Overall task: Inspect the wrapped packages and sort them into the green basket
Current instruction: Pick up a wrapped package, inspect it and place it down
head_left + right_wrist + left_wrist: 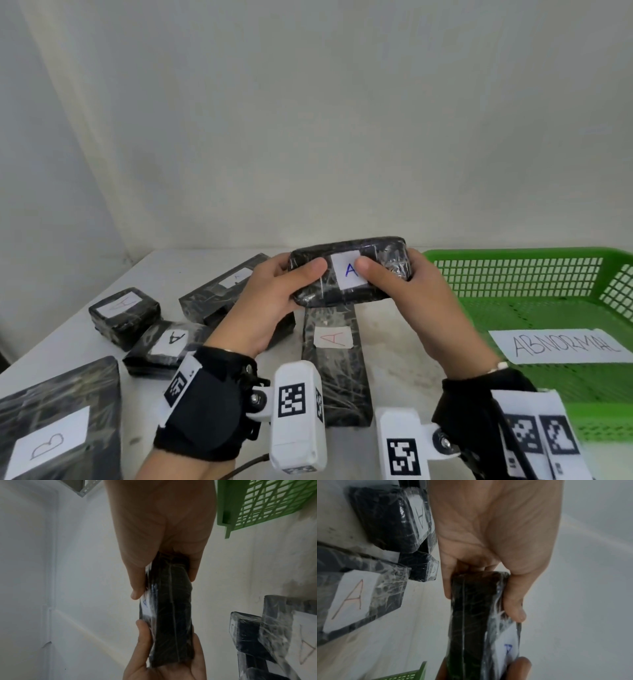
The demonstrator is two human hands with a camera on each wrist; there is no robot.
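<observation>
White table (404, 346) against a plain pale wall (308, 120).

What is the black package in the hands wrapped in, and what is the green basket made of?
The held package looks wrapped in clear, shiny plastic film over something black: it wrinkles and glints, and its paper label sits beneath. The green basket looks like hard, smooth moulded plastic, with a grid of small holes.
</observation>
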